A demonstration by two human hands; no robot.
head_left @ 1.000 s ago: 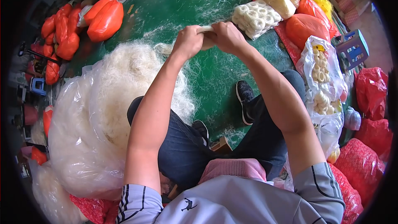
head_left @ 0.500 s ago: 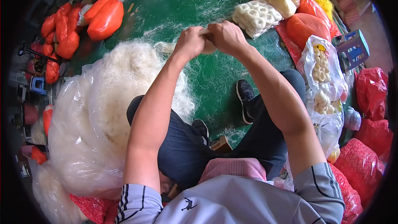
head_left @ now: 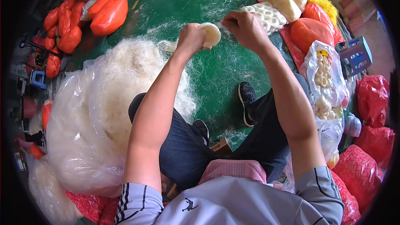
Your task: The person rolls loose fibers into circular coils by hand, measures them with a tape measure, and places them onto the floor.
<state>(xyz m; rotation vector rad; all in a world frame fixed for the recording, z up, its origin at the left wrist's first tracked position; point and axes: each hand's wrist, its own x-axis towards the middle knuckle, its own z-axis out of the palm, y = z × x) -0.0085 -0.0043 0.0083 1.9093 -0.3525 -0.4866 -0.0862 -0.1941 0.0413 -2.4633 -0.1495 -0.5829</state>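
Fingers of the left hand [head_left: 192,39] are clamped on a pale coil [head_left: 213,35] above the green floor [head_left: 218,79]. The right hand [head_left: 248,30] is just beside it, fingers curled; whether they grip anything, I cannot tell.
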